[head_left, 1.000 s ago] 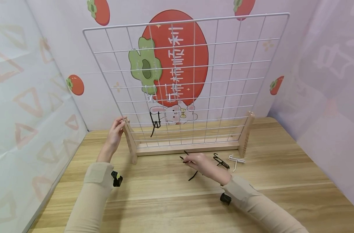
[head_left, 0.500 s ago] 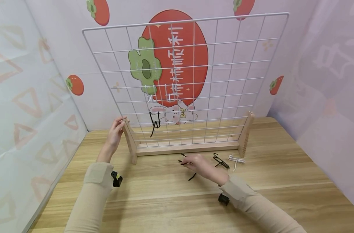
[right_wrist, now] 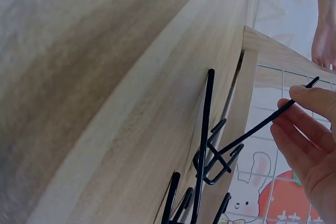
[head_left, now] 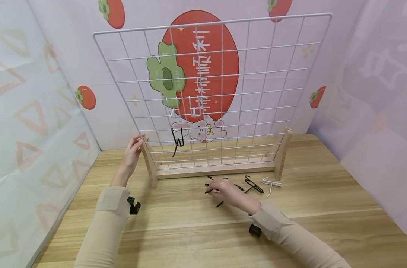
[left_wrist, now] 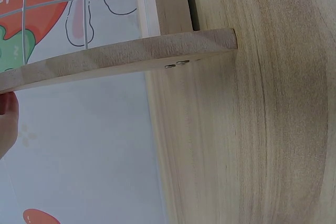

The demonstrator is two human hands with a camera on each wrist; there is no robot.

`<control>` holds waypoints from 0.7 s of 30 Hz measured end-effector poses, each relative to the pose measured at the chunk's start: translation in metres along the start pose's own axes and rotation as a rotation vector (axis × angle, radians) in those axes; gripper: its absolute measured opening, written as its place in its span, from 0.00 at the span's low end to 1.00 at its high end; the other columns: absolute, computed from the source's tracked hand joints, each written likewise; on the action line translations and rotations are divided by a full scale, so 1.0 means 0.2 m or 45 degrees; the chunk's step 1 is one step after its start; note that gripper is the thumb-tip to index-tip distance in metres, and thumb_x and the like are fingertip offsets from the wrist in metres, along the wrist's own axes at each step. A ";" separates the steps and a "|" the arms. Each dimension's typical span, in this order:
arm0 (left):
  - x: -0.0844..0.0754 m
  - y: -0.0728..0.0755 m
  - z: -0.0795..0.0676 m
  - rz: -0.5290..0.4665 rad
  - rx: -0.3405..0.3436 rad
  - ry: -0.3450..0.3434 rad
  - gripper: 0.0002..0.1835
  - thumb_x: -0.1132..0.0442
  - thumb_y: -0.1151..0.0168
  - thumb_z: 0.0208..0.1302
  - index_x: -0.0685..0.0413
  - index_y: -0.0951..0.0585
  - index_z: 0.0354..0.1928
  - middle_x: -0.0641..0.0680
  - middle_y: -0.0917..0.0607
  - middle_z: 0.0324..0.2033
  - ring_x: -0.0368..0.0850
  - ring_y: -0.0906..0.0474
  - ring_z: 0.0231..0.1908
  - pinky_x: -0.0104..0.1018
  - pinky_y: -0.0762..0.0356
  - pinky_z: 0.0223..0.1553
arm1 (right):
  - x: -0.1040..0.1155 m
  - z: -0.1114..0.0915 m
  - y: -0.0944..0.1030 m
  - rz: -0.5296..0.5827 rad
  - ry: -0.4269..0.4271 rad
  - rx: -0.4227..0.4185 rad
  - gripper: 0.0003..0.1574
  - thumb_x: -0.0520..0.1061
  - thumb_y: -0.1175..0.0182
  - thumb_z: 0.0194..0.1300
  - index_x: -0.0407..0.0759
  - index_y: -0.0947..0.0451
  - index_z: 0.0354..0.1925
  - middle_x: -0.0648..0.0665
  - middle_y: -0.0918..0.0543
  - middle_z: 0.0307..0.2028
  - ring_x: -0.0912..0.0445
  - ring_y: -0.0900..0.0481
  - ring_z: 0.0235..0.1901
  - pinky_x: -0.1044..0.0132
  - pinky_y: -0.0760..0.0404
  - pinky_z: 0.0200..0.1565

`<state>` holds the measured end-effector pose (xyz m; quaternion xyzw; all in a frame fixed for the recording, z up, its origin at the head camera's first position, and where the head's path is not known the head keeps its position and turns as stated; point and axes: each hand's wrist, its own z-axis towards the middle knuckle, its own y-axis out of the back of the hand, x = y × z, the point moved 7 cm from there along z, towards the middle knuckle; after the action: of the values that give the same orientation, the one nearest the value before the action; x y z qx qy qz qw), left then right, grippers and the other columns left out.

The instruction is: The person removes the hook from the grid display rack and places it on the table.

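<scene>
My right hand (head_left: 228,192) is low over the table in front of the rack. In the right wrist view its thumb and fingertips pinch the long prong of a black wire hook (right_wrist: 257,127), whose double-hooked end is beside the rack's base. Another black hook (right_wrist: 206,114) overlaps it there. In the head view, a black hook (head_left: 254,185) and a white hook (head_left: 272,183) lie to the right. My left hand (head_left: 131,158) holds the top of the left wooden support (head_left: 149,163) of the white wire grid rack; its fingers are partly hidden behind it.
On the grid (head_left: 221,78) hang a black hook (head_left: 178,142) and, higher up, small white hooks (head_left: 194,111). A wooden base bar (head_left: 216,171) joins the two supports. A printed cloth (head_left: 273,93) stands behind the wooden table (head_left: 176,230).
My right hand has shifted slightly left, and a black prong now sticks out past its fingertips. More of a black hook shows at its right. The left hand stays on the support.
</scene>
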<state>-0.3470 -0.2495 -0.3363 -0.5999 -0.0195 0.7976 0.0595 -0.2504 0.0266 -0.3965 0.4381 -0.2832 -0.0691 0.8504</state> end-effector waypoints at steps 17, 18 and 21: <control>-0.02 -0.02 -0.01 -0.009 0.004 0.024 0.12 0.68 0.65 0.69 0.48 0.33 0.46 0.46 0.28 0.39 0.40 0.36 0.47 0.32 0.48 0.54 | -0.01 0.00 -0.06 -0.031 -0.125 0.104 0.03 0.36 0.40 0.55 0.40 0.20 0.31 0.48 0.19 0.30 0.57 0.21 0.32 0.73 0.25 0.33; -0.02 -0.01 0.00 -0.010 0.003 0.025 0.11 0.68 0.65 0.69 0.48 0.33 0.46 0.46 0.28 0.39 0.40 0.36 0.48 0.32 0.48 0.54 | -0.01 0.00 -0.07 -0.024 -0.125 0.104 0.03 0.36 0.40 0.55 0.40 0.20 0.31 0.48 0.20 0.30 0.57 0.22 0.31 0.74 0.25 0.32; -0.01 -0.01 0.00 -0.010 0.001 0.018 0.10 0.65 0.63 0.69 0.47 0.32 0.46 0.46 0.29 0.40 0.41 0.36 0.48 0.31 0.48 0.55 | -0.01 0.00 -0.07 -0.004 -0.123 0.102 0.03 0.35 0.40 0.54 0.40 0.20 0.31 0.47 0.20 0.30 0.58 0.22 0.30 0.76 0.26 0.30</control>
<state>-0.3460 -0.2486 -0.3343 -0.6055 -0.0211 0.7931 0.0628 -0.2500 0.0192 -0.4089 0.4684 -0.3258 -0.0800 0.8173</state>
